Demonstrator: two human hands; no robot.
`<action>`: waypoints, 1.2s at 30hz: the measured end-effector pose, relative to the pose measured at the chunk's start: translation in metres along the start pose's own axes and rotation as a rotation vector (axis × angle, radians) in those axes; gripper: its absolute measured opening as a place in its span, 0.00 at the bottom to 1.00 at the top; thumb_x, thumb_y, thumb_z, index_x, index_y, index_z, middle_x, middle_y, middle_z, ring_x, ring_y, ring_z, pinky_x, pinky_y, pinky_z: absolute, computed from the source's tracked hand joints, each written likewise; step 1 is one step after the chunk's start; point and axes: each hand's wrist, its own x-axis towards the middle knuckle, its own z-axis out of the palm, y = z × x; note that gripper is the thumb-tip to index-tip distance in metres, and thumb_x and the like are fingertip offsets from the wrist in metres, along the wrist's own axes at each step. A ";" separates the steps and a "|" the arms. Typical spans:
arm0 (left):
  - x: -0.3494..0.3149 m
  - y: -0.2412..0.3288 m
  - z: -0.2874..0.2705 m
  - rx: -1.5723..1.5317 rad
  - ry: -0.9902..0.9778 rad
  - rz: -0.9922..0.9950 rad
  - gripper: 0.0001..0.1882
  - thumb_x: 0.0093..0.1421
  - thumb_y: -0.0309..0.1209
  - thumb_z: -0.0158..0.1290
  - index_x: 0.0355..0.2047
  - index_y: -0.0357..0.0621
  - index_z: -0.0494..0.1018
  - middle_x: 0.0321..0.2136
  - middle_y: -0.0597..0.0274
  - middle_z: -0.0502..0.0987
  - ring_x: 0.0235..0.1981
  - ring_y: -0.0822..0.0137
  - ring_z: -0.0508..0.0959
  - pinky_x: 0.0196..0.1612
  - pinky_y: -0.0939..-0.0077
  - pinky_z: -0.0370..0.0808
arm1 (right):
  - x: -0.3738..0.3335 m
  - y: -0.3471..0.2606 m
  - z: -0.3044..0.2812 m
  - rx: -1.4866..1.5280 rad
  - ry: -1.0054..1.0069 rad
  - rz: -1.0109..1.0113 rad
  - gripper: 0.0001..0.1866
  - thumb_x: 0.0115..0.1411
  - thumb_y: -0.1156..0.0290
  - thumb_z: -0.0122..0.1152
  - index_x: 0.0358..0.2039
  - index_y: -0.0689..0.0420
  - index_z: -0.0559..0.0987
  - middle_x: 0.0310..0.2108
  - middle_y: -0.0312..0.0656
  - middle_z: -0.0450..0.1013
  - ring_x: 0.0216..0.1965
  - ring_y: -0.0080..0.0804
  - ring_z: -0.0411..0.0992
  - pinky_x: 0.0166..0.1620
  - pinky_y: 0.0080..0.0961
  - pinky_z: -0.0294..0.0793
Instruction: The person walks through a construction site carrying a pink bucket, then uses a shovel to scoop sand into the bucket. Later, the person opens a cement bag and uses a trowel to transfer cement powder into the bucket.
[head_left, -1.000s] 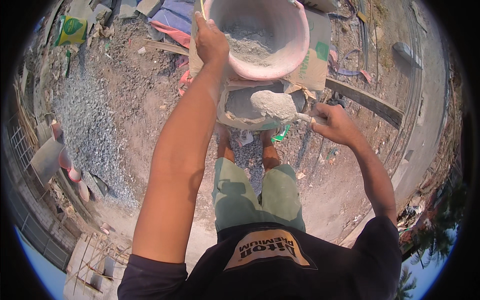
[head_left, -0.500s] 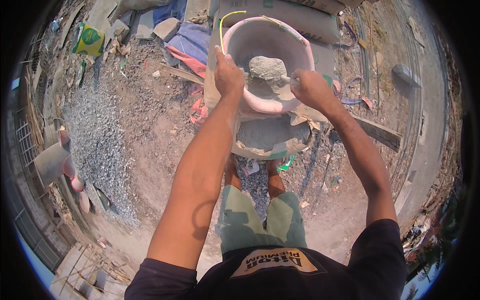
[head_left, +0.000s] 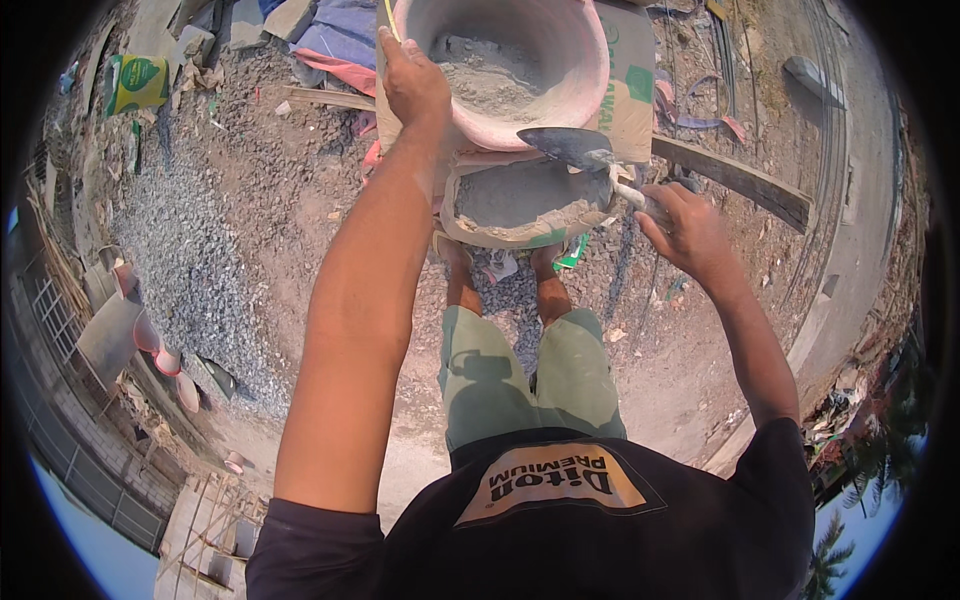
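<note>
My left hand [head_left: 415, 85] is closed on the left rim of a pinkish bucket [head_left: 598, 60], beside its thin yellow bail handle [head_left: 388, 18]. Grey mortar mix [head_left: 490, 78] lies in the bottom of the bucket. My right hand [head_left: 690, 232] grips a trowel [head_left: 568, 148] by its pale handle, off to the right. The dark blade points left, just below the bucket's near rim and over a torn-open paper cement sack [head_left: 470, 232]. Grey cement powder [head_left: 520, 195] fills that sack, which stands in front of my feet.
Under and behind the bucket lie more paper sacks [head_left: 632, 110]. A wooden plank [head_left: 740, 180] reaches out to the right. Gravel [head_left: 200, 270] is heaped on the left, near a green and yellow package [head_left: 137, 82]. Blue sheeting [head_left: 345, 40] lies at the far left.
The trowel has come out of the bucket, toward me and right, over the open sack. The grey lump seen on it is gone from the blade. My left hand remains at the bucket's rim.
</note>
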 end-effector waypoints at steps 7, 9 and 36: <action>0.001 -0.005 0.008 0.021 -0.006 0.009 0.26 0.67 0.35 0.40 0.62 0.39 0.54 0.45 0.36 0.73 0.46 0.40 0.74 0.48 0.54 0.69 | 0.010 0.062 0.113 -0.413 -0.294 0.108 0.08 0.52 0.71 0.59 0.30 0.63 0.76 0.28 0.50 0.74 0.32 0.46 0.76 0.35 0.38 0.77; 0.002 0.000 -0.003 0.049 -0.032 -0.029 0.25 0.67 0.35 0.39 0.62 0.40 0.54 0.45 0.36 0.74 0.46 0.40 0.74 0.48 0.54 0.69 | 0.028 0.055 0.121 -0.444 -0.304 0.130 0.05 0.50 0.75 0.57 0.26 0.63 0.78 0.26 0.50 0.75 0.31 0.44 0.77 0.34 0.37 0.78; 0.000 0.000 0.003 0.069 -0.024 -0.049 0.26 0.67 0.39 0.38 0.63 0.43 0.54 0.42 0.34 0.74 0.44 0.38 0.75 0.47 0.52 0.71 | 0.062 0.067 0.201 0.195 -0.504 -0.104 0.17 0.51 0.62 0.58 0.28 0.67 0.77 0.26 0.62 0.72 0.32 0.60 0.72 0.39 0.46 0.72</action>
